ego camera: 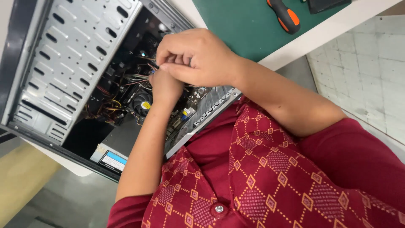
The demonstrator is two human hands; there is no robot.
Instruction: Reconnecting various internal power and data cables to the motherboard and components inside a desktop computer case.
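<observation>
Steel computer case (71,50) lying open on bench (249,29); right hand (198,57) and left hand (164,86) pinch thin wires (137,78) together, fingers clenched.

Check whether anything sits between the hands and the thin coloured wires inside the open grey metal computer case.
Nothing visible does. The right hand pinches the thin coloured wires inside the open grey metal computer case; the left hand reaches them from beneath, its fingertips hidden. The round black cooling fan lies beside the left wrist.

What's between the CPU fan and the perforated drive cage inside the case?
Head view: a tangle of coloured wires over dark board parts lies between the CPU fan and the drive cage.
</observation>
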